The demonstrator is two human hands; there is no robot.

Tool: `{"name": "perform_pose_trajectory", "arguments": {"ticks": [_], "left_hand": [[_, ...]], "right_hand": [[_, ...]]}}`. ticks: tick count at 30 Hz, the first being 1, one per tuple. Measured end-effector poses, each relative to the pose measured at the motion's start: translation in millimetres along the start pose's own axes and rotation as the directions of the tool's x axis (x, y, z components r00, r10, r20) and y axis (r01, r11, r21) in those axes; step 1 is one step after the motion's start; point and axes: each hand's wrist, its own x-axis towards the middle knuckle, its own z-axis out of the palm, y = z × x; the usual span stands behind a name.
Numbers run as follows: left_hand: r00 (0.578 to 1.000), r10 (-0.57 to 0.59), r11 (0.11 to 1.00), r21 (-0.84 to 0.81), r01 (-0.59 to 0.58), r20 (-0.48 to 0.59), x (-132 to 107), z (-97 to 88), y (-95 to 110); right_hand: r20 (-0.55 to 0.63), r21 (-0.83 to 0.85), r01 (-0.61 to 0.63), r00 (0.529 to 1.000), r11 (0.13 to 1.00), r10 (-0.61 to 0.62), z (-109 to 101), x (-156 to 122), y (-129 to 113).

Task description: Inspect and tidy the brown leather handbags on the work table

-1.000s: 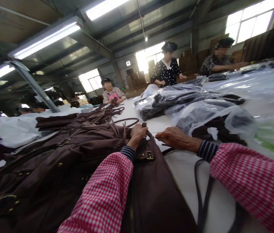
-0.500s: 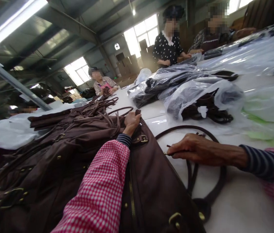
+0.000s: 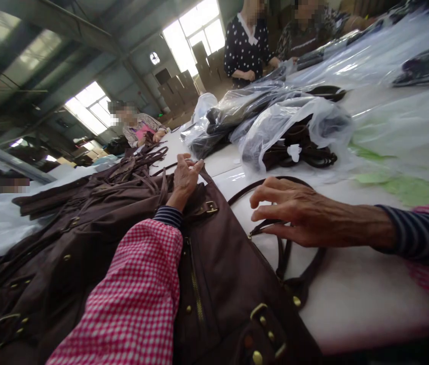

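A large dark brown handbag with brass buckles and a brass zip lies in front of me. My left hand rests at the bag's far corner, fingers loosely apart. To the right, my right hand hovers beside the bag's edge with spread, bent fingers. Its thumb is close to the end of the edge zip, where a small dark tab shows; I see no firm grip on it. Below and behind that hand, a brown strap loops over the white table.
Other brown bags with fringes lie to the left. Clear plastic packages with dark bags and straps sit further back. Green-tinted plastic lies at right. Several people, one in a polka-dot top, stand around the table.
My right hand's pinch at the edge zip has loosened and its fingers have spread. My left hand's grip on the corner looks looser. The view has shifted to the right and down.
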Motion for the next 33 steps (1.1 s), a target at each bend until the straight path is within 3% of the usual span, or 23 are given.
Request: {"name": "perform_pose_trajectory", "arguments": {"ticks": [2, 4, 6, 8, 10, 12, 16, 19, 23, 30, 33], "left_hand": [[0.982, 0.186, 0.981, 0.049, -0.186, 0.011, -19.9, -25.4, 10.0], [0.92, 0.38, 0.914, 0.115, -0.389, 0.094, -55.7, -55.2, 25.6], [0.823, 0.513, 0.831, 0.099, -0.547, 0.243, -105.5, -83.6, 45.6], [0.7, 0.585, 0.758, 0.031, -0.651, 0.41, -161.2, -105.9, 64.8], [0.569, 0.597, 0.718, -0.062, -0.693, 0.566, -211.9, -120.0, 76.9], [0.5, 0.566, 0.721, -0.1, -0.685, 0.655, -249.3, -126.2, 78.8], [0.526, 0.526, 0.756, -0.084, -0.649, 0.668, -279.7, -123.2, 66.6], [0.547, 0.532, 0.773, -0.107, -0.625, 0.646, -282.2, -118.4, 62.6], [0.544, 0.544, 0.779, -0.143, -0.611, 0.639, -283.3, -114.5, 65.5], [0.549, 0.558, 0.776, -0.156, -0.612, 0.622, -278.6, -112.7, 66.8], [0.505, 0.628, 0.717, -0.187, -0.672, 0.592, -270.3, -111.5, 66.2]], "right_hand": [[0.051, 0.041, 0.003, 0.999, 0.999, -0.005, -4.9, -10.6, -12.3], [0.137, 0.131, -0.03, 0.991, 0.991, 0.012, -5.1, -21.9, -22.3], [0.214, 0.228, -0.074, 0.977, 0.971, 0.024, -1.6, -29.6, -27.9], [0.278, 0.311, -0.092, 0.96, 0.946, 0.002, 2.9, -31.1, -29.5], [0.317, 0.351, -0.082, 0.948, 0.933, -0.036, 6.2, -28.5, -30.2], [0.33, 0.305, -0.056, 0.943, 0.951, -0.051, 8.1, -26.0, -32.8], [0.296, 0.021, -0.038, 0.955, 0.999, 0.03, 12.0, -32.1, -42.6], [0.215, -0.123, 0.029, 0.977, 0.992, -0.002, 17.6, -39.1, -43.0], [0.134, -0.277, 0.108, 0.988, 0.955, -0.073, 26.8, -33.0, -30.4], [0.123, -0.295, 0.019, 0.992, 0.955, 0.018, 38.8, -1.6, -10.4], [0.142, -0.325, -0.005, 0.988, 0.946, 0.053, 43.1, 13.0, -9.4]]}}
